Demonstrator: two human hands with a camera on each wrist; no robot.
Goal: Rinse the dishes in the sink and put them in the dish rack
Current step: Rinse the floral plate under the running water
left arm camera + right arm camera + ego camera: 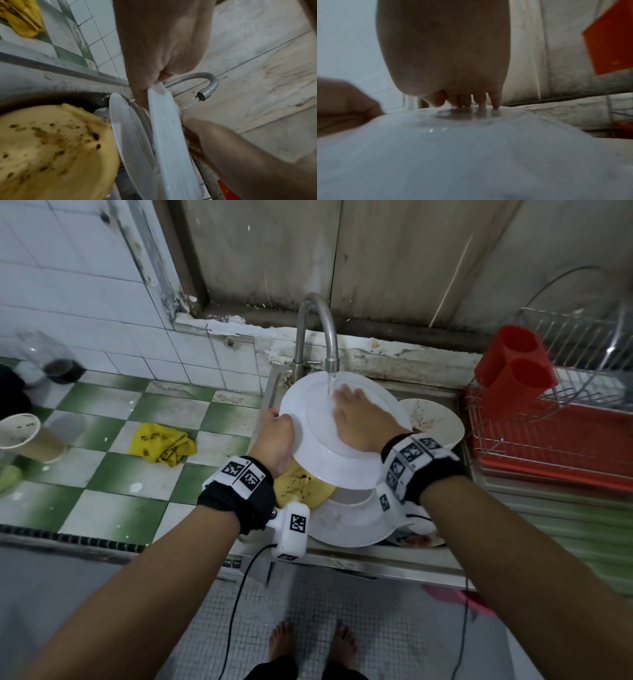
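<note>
A large white plate point(315, 436) is tilted under the running tap point(330, 350) over the sink. My left hand point(277, 426) grips its left rim, thumb on top. In the left wrist view the left hand point(154, 81) pinches the white plate point(171, 135) edge-on. My right hand point(356, 419) lies flat on the plate's face with straight fingers in the water stream. In the right wrist view the fingertips point(495, 104) of that hand press the wet white plate point(471, 155).
Below in the sink point(376, 553) lie a dirty yellow plate point(301, 487), another white plate point(349, 518) and a soiled bowl point(435, 422). A red dish rack point(548, 446) with a red cutlery holder point(513, 364) stands right. A yellow cloth point(161, 443) lies left.
</note>
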